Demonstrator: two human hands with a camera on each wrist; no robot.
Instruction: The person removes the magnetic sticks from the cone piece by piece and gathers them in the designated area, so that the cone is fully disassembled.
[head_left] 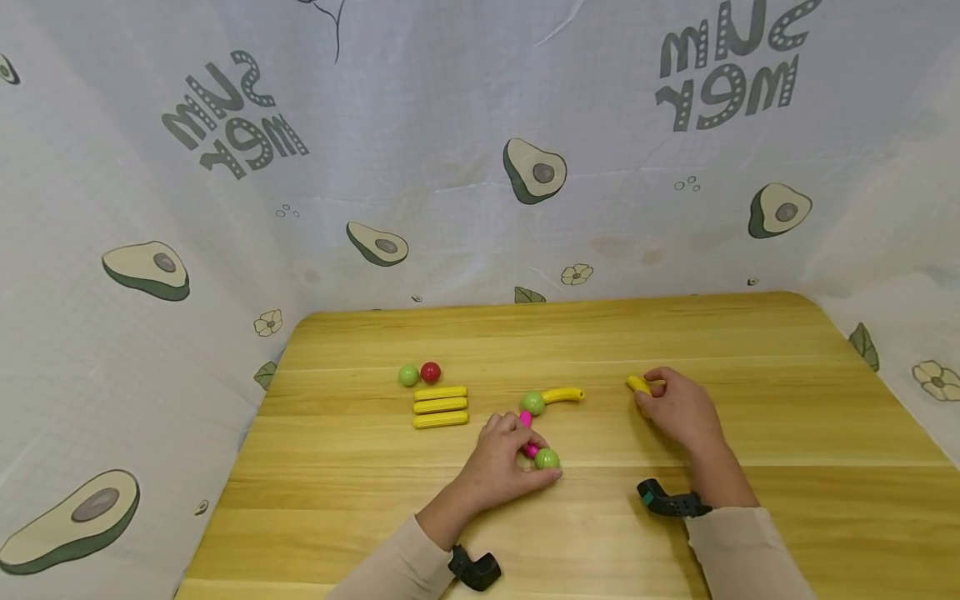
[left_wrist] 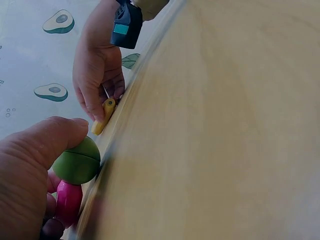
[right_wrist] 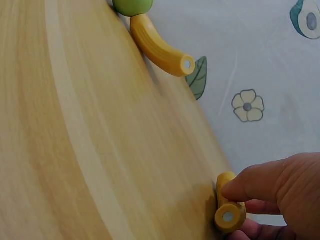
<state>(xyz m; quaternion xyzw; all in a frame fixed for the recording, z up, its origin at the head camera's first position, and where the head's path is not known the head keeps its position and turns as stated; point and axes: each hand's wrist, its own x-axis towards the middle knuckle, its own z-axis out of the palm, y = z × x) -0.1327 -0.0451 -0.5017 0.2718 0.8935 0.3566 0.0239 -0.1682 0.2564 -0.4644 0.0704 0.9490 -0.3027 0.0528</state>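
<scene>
From the head view I see my left hand (head_left: 504, 461) gripping a pink rod (head_left: 529, 451) tipped with a green ball (head_left: 547, 457) mid-table. My right hand (head_left: 677, 408) pinches a short yellow tube (head_left: 638, 384) lying on the wooden table (head_left: 750, 350). Only the right wrist view shows the tube's hollow end; three straight yellow rods (head_left: 440, 406) appear only overhead.

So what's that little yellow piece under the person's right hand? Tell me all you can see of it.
The yellow piece is a short, ridged tube that looks like plastic, with a round hole in its end. It lies on the wooden table, off to the right and apart from the other pieces. The right hand pinches it between fingertip and thumb, so part of it is hidden; one end sticks out past the fingers.
</scene>
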